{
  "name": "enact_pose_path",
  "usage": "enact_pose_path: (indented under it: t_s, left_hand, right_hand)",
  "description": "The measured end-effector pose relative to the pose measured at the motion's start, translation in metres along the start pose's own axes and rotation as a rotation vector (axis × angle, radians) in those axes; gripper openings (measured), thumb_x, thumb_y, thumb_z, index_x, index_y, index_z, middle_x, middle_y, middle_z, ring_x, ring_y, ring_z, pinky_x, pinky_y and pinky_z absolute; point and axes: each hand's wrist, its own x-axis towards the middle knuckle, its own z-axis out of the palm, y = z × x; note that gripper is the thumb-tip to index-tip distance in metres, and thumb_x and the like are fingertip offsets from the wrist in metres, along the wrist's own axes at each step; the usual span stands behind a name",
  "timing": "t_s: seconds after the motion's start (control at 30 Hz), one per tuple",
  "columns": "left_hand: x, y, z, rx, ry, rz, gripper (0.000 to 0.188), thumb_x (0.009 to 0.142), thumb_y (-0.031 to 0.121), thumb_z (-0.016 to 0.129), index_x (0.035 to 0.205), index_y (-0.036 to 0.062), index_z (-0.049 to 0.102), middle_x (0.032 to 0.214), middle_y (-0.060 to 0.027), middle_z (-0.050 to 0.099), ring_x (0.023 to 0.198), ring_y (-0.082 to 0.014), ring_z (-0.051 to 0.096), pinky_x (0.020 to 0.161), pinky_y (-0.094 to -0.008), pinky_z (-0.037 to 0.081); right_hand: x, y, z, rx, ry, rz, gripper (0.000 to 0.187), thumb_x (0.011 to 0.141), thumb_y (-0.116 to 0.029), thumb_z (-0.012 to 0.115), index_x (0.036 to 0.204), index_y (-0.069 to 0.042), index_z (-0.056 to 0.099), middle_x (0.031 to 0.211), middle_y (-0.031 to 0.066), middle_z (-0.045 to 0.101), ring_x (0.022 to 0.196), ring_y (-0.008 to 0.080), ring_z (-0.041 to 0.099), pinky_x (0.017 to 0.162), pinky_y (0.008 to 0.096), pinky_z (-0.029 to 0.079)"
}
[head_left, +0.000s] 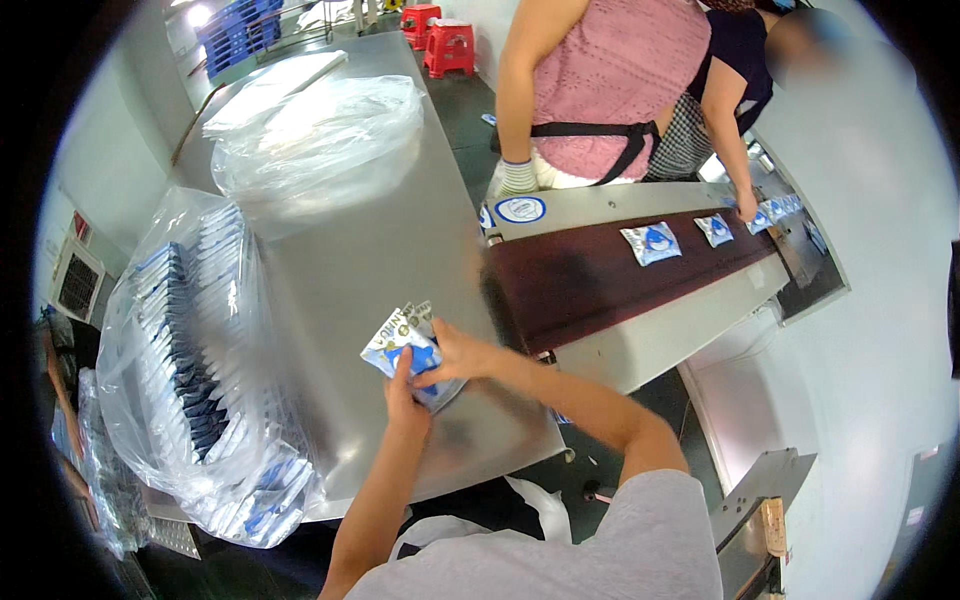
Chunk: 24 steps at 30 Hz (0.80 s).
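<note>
Over the steel table, my left hand (pixel 405 402) and my right hand (pixel 458 357) both grip a small bunch of white and blue sealed packets (pixel 392 330). The thumbs press on the front packet, and at least one more shows behind it; the exact number is hidden. To the left, a large clear plastic bag (pixel 125 375) holds rows of similar packets standing on edge. On the right, several more such packets (pixel 652 243) lie on a dark red conveyor belt (pixel 570 290).
The steel table (pixel 330 270) carries a heap of clear plastic bags (pixel 320 130) at its far end. Two co-workers stand beyond the conveyor; one person's hand (pixel 746 205) reaches to the packets there. Red stools (pixel 449 48) stand on the floor at the back.
</note>
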Motion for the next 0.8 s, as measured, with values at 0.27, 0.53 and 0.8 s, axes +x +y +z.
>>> enact_pose_path:
  t_s: [0.27, 0.53, 0.8]
  left_hand:
    - [-0.075, 0.027, -0.015, 0.541, -0.222, 0.310, 0.076, 0.073, 0.027, 0.077, 0.134, 0.0094, 0.035, 0.123, -0.0125, 0.051, 0.108, -0.0277, 0.054, 0.092, -0.0408, 0.046]
    - [-0.114, 0.059, -0.055, 0.724, -0.394, 0.167, 0.088, 0.065, 0.030, 0.081, 0.134, 0.0042, 0.034, 0.127, -0.0128, 0.050, 0.115, -0.0281, 0.052, 0.099, -0.0472, 0.041]
    - [-0.118, 0.088, -0.078, 1.198, -0.273, 0.707, 0.064, 0.068, 0.025, 0.075, 0.117, -0.0016, 0.044, 0.102, -0.0191, 0.063, 0.094, -0.0393, 0.060, 0.082, -0.0407, 0.047]
  right_hand:
    - [-0.051, -0.026, 0.074, 0.531, 0.558, -0.469, 0.127, 0.052, -0.039, 0.088, 0.143, -0.001, 0.009, 0.131, 0.0207, 0.040, 0.123, 0.0335, 0.038, 0.103, 0.0430, 0.029]
    - [-0.037, -0.029, 0.115, 0.149, 0.185, -0.591, 0.099, 0.060, -0.036, 0.084, 0.135, -0.005, 0.027, 0.127, 0.0098, 0.046, 0.124, 0.0252, 0.041, 0.108, 0.0432, 0.026]
    - [-0.047, -0.057, 0.127, 1.175, -0.071, -0.220, 0.057, 0.086, -0.027, 0.062, 0.130, -0.006, 0.033, 0.124, 0.0098, 0.046, 0.115, 0.0226, 0.049, 0.099, 0.0380, 0.039]
